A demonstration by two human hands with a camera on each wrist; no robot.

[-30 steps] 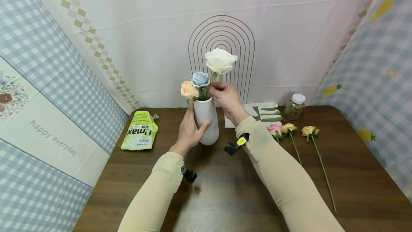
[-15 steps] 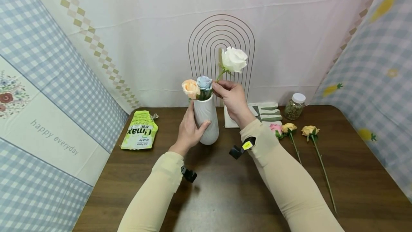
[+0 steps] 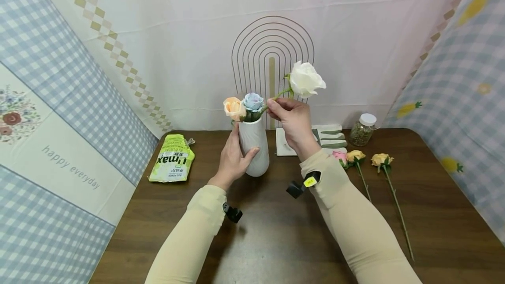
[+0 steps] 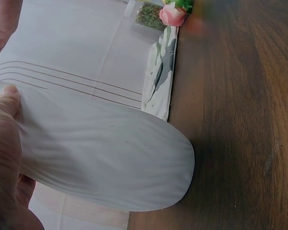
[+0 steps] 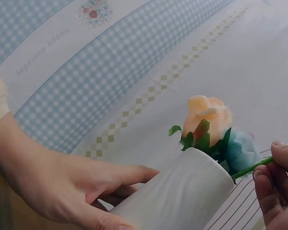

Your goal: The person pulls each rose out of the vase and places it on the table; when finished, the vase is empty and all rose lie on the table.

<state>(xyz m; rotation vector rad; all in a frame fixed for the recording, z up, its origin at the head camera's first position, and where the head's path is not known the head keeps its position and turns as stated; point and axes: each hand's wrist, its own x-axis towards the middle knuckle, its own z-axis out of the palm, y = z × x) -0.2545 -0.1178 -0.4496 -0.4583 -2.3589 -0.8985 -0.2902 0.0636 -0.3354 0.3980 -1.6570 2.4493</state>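
Two roses (image 3: 234, 108) in vase (image 3: 257, 152), left hand (image 3: 232, 159) gripping it; right hand (image 3: 293, 122) pinching white rose (image 3: 307, 79); three flowers (image 3: 356, 156) at four o'clock apparently unplaced.

White rose (image 3: 307, 79), lower end hidden

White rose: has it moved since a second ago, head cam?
Yes. The white rose has shifted right in the head view: its bloom was over the middle of the printed arch and now overlaps the arch's right edge.
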